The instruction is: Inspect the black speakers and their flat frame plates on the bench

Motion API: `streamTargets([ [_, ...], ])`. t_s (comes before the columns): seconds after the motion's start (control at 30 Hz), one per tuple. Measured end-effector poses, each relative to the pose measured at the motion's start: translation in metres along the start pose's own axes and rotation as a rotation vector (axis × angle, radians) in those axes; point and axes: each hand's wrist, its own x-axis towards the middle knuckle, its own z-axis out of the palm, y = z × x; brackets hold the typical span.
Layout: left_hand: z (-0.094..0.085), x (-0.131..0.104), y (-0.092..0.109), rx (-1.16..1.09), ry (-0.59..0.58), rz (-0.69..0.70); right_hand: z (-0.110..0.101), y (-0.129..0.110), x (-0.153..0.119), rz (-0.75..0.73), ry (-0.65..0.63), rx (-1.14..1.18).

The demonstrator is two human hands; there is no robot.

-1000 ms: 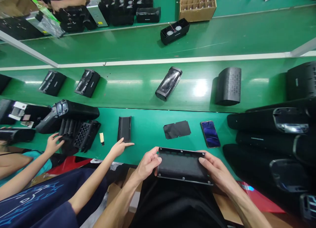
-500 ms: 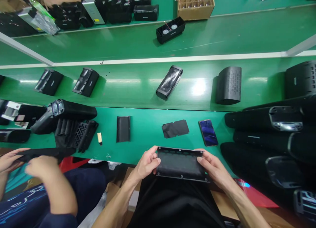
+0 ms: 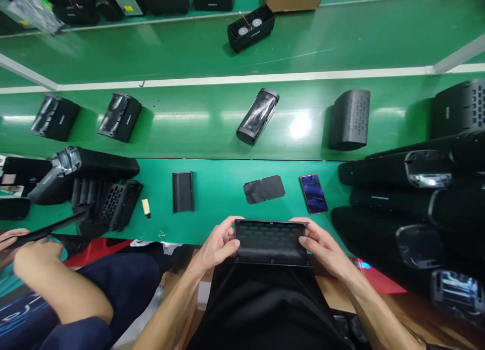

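Observation:
Between my two hands is a black speaker grille panel (image 3: 271, 243), a shallow rectangular piece with small screw holes along its long edges and rows of slots showing through. My left hand (image 3: 220, 243) grips its left end, thumb on the inner face. At the right end my right hand (image 3: 320, 241) holds it the same way. Beyond the panel, a black cut sheet (image 3: 264, 189) lies flat on the green bench, with a phone (image 3: 313, 194) to its right. A second black panel (image 3: 183, 192) lies further left, near a small pale-yellow item with a dark tip (image 3: 146, 208).
Black speaker housings (image 3: 382, 198) are stacked at right, others (image 3: 102, 163) at left. Across the green belt (image 3: 189, 122) stand several speaker bodies, one a mesh-fronted speaker (image 3: 258, 116). A co-worker's arm (image 3: 64, 284) works at lower left with a dark strip.
The panel in my hands has tilted, so its slots show more clearly. My view has shifted slightly, moving the bench items up and left. The co-worker's hands have moved left and the dark strip has tilted.

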Motion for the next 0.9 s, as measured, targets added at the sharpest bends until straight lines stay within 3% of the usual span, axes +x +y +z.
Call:
streamTargets([
  [0.47,0.001,0.001,0.003,-0.008,0.0,-0.013,0.003,-0.008,0.0,0.008,0.006,-0.005],
  [0.6,-0.002,0.003,-0.008,-0.05,0.028,-0.012,0.005,-0.008,0.002,0.037,0.041,0.044],
  [0.77,-0.004,0.015,-0.03,-0.282,-0.017,-0.039,0.011,0.004,0.014,0.158,0.243,0.242],
  [0.9,-0.001,0.024,-0.031,-0.405,-0.044,-0.054,0.014,0.013,0.024,0.232,0.373,0.287],
])
